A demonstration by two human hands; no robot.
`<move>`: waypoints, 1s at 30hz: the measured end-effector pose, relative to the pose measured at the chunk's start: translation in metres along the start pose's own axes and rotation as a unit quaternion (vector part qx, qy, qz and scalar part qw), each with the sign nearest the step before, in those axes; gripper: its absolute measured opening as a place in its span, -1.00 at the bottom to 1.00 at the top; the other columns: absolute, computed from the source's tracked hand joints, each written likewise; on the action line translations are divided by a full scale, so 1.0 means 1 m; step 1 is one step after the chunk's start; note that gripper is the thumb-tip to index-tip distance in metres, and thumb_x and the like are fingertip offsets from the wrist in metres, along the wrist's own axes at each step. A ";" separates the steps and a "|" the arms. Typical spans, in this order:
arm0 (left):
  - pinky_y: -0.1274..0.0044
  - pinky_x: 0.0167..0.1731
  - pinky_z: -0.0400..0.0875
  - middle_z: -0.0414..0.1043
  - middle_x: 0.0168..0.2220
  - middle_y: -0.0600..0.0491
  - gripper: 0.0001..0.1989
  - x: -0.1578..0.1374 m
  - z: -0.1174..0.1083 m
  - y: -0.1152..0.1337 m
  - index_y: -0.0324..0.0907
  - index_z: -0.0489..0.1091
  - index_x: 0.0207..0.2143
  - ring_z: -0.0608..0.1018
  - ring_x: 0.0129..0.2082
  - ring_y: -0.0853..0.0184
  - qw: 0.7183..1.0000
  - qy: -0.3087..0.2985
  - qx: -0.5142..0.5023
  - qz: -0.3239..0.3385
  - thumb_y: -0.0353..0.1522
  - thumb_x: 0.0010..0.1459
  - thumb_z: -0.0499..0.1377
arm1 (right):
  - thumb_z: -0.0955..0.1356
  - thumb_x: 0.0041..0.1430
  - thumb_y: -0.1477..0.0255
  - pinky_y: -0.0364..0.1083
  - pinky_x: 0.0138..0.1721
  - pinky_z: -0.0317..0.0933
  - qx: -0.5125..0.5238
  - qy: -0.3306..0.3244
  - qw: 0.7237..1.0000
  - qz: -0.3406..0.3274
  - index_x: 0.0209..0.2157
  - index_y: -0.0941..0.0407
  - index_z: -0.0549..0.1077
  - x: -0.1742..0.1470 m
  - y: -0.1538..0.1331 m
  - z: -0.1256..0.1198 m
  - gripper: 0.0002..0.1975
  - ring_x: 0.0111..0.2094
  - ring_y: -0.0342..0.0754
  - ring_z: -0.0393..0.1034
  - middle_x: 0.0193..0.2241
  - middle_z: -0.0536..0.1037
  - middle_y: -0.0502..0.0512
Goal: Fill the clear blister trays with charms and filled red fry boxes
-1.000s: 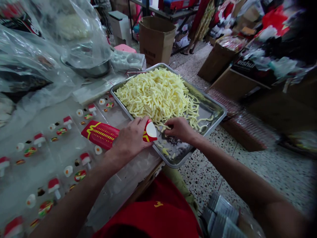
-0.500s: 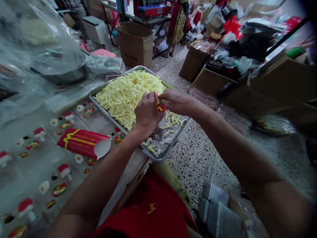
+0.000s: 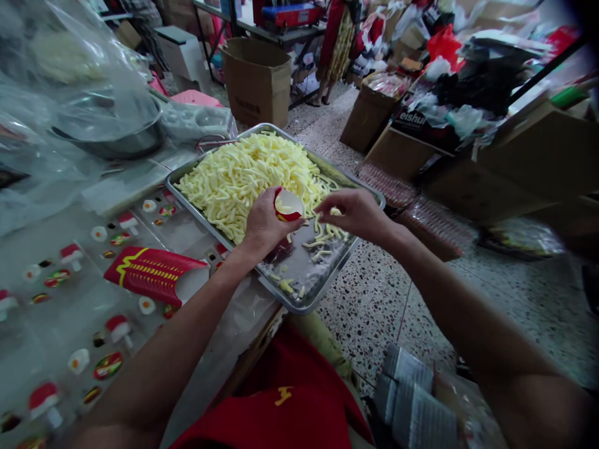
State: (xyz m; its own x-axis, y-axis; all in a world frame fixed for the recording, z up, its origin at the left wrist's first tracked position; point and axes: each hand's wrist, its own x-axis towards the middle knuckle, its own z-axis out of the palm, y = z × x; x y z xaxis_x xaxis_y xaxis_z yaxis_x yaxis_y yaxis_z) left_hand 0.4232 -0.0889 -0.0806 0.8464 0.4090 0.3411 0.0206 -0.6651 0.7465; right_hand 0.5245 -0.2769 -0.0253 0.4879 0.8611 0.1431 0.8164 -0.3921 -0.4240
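My left hand [image 3: 267, 218] is wrapped around a red fry carton [image 3: 289, 216], tilted so that its white inside faces me, with a few pale pieces showing in its mouth. To the right, my right hand [image 3: 358, 215] hovers low above scattered fries, apart from the carton. Its fingers are bent, with a gap between thumb and fingertips; a pale fry shows near them. Beneath both hands lies a metal tray [image 3: 299, 305] heaped with pale yellow french fries [image 3: 253, 171]. A second red carton [image 3: 150, 271] lies on its side on the table, left of my forearm.
A patterned plastic cover [image 3: 60, 330] lies over the table. A metal bowl [image 3: 121, 140] under clear plastic stands at the back left. Cardboard boxes [image 3: 257, 81] and bagged goods crowd the floor beyond. Stacked clear plastic trays [image 3: 412, 386] lie at lower right. Another person's legs [image 3: 322, 87] show behind.
My right hand has come away from the carton and moved right and down over the loose fries. My left hand has shifted slightly left, turning the carton's mouth into view.
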 end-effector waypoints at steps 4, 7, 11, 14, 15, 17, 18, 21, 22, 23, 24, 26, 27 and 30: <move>0.29 0.07 0.42 0.48 0.04 -0.10 -0.19 -0.011 -0.016 -0.002 -0.20 0.32 0.09 0.53 0.03 0.12 1.000 -0.019 -0.018 -0.002 -0.26 -0.22 0.52 | 0.46 0.05 0.49 -0.04 -0.23 0.06 -0.176 -0.141 0.973 -0.046 -0.23 0.02 0.65 -0.017 0.020 0.020 -0.78 -0.25 0.00 0.33 -0.30 0.53 0.09; 0.30 0.07 0.43 0.48 0.05 -0.09 -0.18 -0.022 -0.026 -0.002 -0.20 0.32 0.12 0.53 0.03 0.13 1.000 -0.020 -0.011 -0.013 -0.23 -0.21 0.51 | 0.44 0.07 0.49 -0.03 -0.24 0.06 -0.212 -0.133 0.968 -0.012 -0.28 0.07 0.64 -0.015 0.023 0.034 -0.85 -0.25 0.02 0.33 -0.32 0.54 0.12; 0.30 0.08 0.43 0.47 0.06 -0.08 -0.18 -0.033 -0.038 -0.002 -0.19 0.32 0.14 0.53 0.03 0.12 0.999 -0.025 0.024 -0.019 -0.22 -0.18 0.50 | 0.47 0.02 0.46 -0.06 -0.22 0.11 -0.114 -0.071 0.991 0.009 -0.33 0.11 0.60 -0.014 0.021 0.028 -0.89 -0.21 0.01 0.33 -0.28 0.56 0.11; 0.31 0.12 0.40 0.45 0.09 -0.09 -0.17 -0.038 -0.044 -0.002 -0.18 0.32 0.14 0.51 0.07 0.11 0.999 -0.037 0.034 -0.006 -0.22 -0.19 0.50 | 0.47 0.00 0.48 -0.03 -0.10 0.09 -0.066 -0.075 0.992 -0.073 -0.38 0.08 0.57 -0.020 0.012 0.023 -0.92 -0.10 0.03 0.31 -0.15 0.58 0.08; 0.30 0.13 0.39 0.45 0.10 -0.10 -0.17 -0.039 -0.044 -0.001 -0.18 0.32 0.14 0.51 0.08 0.11 0.999 -0.041 0.035 -0.003 -0.23 -0.19 0.51 | 0.47 -0.01 0.49 -0.01 -0.08 0.07 -0.073 -0.093 0.988 -0.097 -0.40 0.07 0.56 -0.022 0.009 0.025 -0.93 -0.09 0.04 0.30 -0.15 0.59 0.06; 0.30 0.13 0.38 0.45 0.10 -0.11 -0.18 -0.041 -0.045 0.002 -0.19 0.32 0.14 0.50 0.08 0.11 0.998 -0.053 0.040 -0.006 -0.23 -0.18 0.51 | 0.45 -0.02 0.52 0.01 -0.09 0.03 -0.103 -0.126 0.980 -0.117 -0.42 0.07 0.55 -0.024 0.003 0.032 -0.92 -0.12 0.04 0.30 -0.27 0.60 0.05; 0.30 0.12 0.39 0.45 0.09 -0.11 -0.19 -0.042 -0.045 0.004 -0.19 0.32 0.14 0.51 0.07 0.11 0.997 -0.062 0.046 -0.011 -0.23 -0.17 0.50 | 0.44 -0.03 0.54 0.01 -0.11 0.02 -0.115 -0.136 0.977 -0.117 -0.43 0.07 0.55 -0.024 0.002 0.037 -0.91 -0.15 0.04 0.31 -0.35 0.58 0.05; 0.30 0.07 0.41 0.46 0.08 -0.12 -0.21 -0.046 -0.043 0.010 -0.19 0.31 0.14 0.52 0.05 0.09 0.991 -0.094 0.095 -0.020 -0.23 -0.15 0.48 | 0.44 -0.11 0.57 0.01 -0.13 0.04 -0.097 -0.121 0.984 -0.088 -0.49 0.08 0.53 -0.019 0.003 0.052 -0.89 -0.24 0.01 0.32 -0.48 0.52 0.03; 0.30 0.05 0.41 0.46 0.07 -0.13 -0.22 -0.047 -0.042 0.011 -0.19 0.31 0.13 0.51 0.04 0.08 0.987 -0.103 0.119 -0.017 -0.23 -0.14 0.48 | 0.45 -0.14 0.58 0.00 -0.16 0.07 -0.064 -0.097 0.992 -0.056 -0.51 0.09 0.53 -0.017 0.004 0.056 -0.89 -0.28 -0.01 0.33 -0.49 0.52 0.03; 0.30 0.03 0.41 0.46 0.06 -0.13 -0.23 -0.048 -0.041 0.012 -0.19 0.32 0.12 0.51 0.03 0.07 0.983 -0.112 0.144 -0.011 -0.22 -0.14 0.47 | 0.45 -0.16 0.58 -0.02 -0.20 0.10 -0.012 -0.064 0.998 -0.008 -0.51 0.10 0.52 -0.014 0.005 0.058 -0.89 -0.33 -0.04 0.34 -0.50 0.51 0.02; 0.31 0.01 0.42 0.47 0.04 -0.13 -0.25 -0.049 -0.039 0.013 -0.18 0.33 0.10 0.52 0.01 0.06 0.979 -0.121 0.166 -0.007 -0.22 -0.14 0.47 | 0.45 -0.15 0.56 -0.05 -0.25 0.14 0.056 -0.022 0.997 0.050 -0.51 0.11 0.52 -0.011 0.004 0.060 -0.91 -0.38 -0.07 0.34 -0.51 0.52 0.01; 0.33 -0.05 0.43 0.49 -0.01 -0.11 -0.28 -0.049 -0.034 0.014 -0.17 0.34 0.08 0.53 -0.04 0.06 0.972 -0.135 0.192 -0.010 -0.21 -0.14 0.46 | 0.45 -0.10 0.49 -0.10 -0.38 0.17 0.203 0.070 0.964 0.156 -0.47 0.14 0.52 -0.006 -0.003 0.064 -0.94 -0.47 -0.13 0.32 -0.50 0.53 0.00; 0.33 -0.06 0.43 0.49 -0.03 -0.10 -0.30 -0.049 -0.030 0.015 -0.16 0.34 0.07 0.54 -0.05 0.07 0.971 -0.133 0.195 -0.019 -0.20 -0.13 0.45 | 0.44 -0.07 0.45 -0.12 -0.42 0.18 0.259 0.105 0.942 0.187 -0.45 0.14 0.52 -0.003 -0.009 0.067 -0.92 -0.50 -0.14 0.32 -0.50 0.54 0.01; 0.32 -0.06 0.42 0.49 -0.05 -0.11 -0.39 -0.049 -0.017 0.017 -0.17 0.33 0.04 0.54 -0.06 0.06 0.978 -0.095 0.179 -0.041 -0.26 -0.07 0.40 | 0.43 0.01 0.39 -0.12 -0.40 0.21 0.274 0.155 0.927 0.206 -0.42 0.14 0.56 0.002 -0.037 0.077 -0.89 -0.47 -0.13 0.36 -0.48 0.57 0.03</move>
State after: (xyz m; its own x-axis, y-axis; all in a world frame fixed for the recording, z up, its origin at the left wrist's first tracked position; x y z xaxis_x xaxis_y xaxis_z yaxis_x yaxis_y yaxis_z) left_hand 0.3730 -0.1099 -0.0753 0.9172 0.3686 0.1510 0.2482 -0.8254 0.5071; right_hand 0.4714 -0.2360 -0.0787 0.8578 0.5076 0.0813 0.3026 -0.3708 -0.8780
